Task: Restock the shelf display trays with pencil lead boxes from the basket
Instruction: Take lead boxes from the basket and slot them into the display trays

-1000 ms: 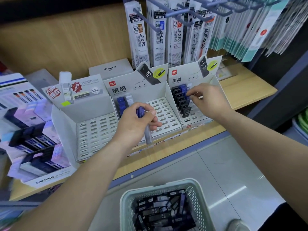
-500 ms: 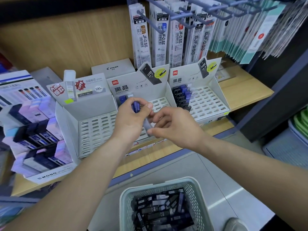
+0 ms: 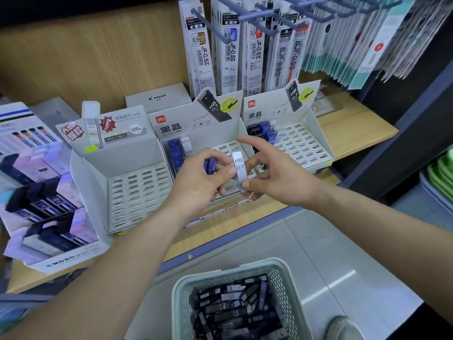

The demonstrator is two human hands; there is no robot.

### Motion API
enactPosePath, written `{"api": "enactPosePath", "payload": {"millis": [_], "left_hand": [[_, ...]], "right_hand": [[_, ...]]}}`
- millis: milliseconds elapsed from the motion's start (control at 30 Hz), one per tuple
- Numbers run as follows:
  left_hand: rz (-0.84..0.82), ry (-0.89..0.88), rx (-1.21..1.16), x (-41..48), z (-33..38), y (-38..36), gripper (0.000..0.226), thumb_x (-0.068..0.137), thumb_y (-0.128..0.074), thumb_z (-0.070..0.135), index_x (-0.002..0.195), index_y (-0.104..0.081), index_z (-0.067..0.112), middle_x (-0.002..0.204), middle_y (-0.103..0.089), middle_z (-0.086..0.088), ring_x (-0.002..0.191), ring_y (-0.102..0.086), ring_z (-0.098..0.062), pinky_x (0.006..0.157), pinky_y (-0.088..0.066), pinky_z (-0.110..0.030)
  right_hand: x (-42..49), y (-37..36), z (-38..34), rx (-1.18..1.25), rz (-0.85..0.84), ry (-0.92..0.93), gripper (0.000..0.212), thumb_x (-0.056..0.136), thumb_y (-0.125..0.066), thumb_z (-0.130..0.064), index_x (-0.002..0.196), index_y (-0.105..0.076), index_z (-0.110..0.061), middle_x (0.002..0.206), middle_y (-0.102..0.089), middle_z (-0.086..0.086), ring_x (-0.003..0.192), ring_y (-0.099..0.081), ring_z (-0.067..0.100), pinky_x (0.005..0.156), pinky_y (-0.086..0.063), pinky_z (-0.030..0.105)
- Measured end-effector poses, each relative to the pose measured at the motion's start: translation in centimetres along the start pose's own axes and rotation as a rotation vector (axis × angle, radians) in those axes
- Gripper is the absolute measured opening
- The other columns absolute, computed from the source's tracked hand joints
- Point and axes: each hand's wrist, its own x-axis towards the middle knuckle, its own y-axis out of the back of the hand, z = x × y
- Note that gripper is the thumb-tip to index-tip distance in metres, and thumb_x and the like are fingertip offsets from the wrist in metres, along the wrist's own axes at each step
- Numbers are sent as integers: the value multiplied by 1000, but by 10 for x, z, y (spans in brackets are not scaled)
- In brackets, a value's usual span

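Note:
My left hand (image 3: 203,177) grips a few pencil lead boxes, with a blue box (image 3: 210,165) poking out of the fist. A grey box marked HB 0.7 (image 3: 239,170) stands upright between both hands; my right hand (image 3: 274,173) pinches its lower end while the left thumb touches it. Both hands hover in front of the middle display tray (image 3: 220,148), which holds a few blue and white boxes at its back left. The right display tray (image 3: 304,146) holds black and blue boxes at its back left. The left tray (image 3: 137,190) shows only bare slots. The basket (image 3: 235,268) below holds several dark boxes.
A MONO lead display (image 3: 49,217) stands on the shelf's left. Refill packs (image 3: 245,45) hang on hooks above the trays. A white Pilot box (image 3: 159,96) sits behind them. The wooden shelf edge (image 3: 245,227) runs under my hands, and a shoe (image 3: 345,327) is on the floor.
My right hand left the right tray, came over to my left hand and now pinches the grey HB 0.7 box out of the bundle. The left hand stayed roughly in place.

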Motion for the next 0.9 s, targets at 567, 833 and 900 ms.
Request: {"api": "enactPosePath", "payload": {"millis": [567,833,900], "left_hand": [[-154,107,78,9,-12,-23,26,104,-46,9,126,-53,21,100,-72,3,56,-55,-3,52,-43,-16],[-151,151,-55,8,-15,-12,24,106,-45,15,126,-54,24,99,-74,6,75,-68,-17,74,-58,-36],[-150,155,-53,7,-14,-11,22,106,-45,16,125,-55,24,101,-74,7,75,-69,-17,71,-58,-34]], "right_hand": [[30,94,44,-247,632,22,23,93,-69,-15,88,-60,-36,94,-66,-11,81,-68,15,69,-52,30],[41,91,55,-392,575,11,17,94,-66,-11,94,-66,-28,94,-68,-12,82,-65,4,71,-54,26],[42,88,52,-483,559,39,14,96,-64,-12,100,-71,-23,96,-69,-10,83,-64,5,74,-51,23]]}}
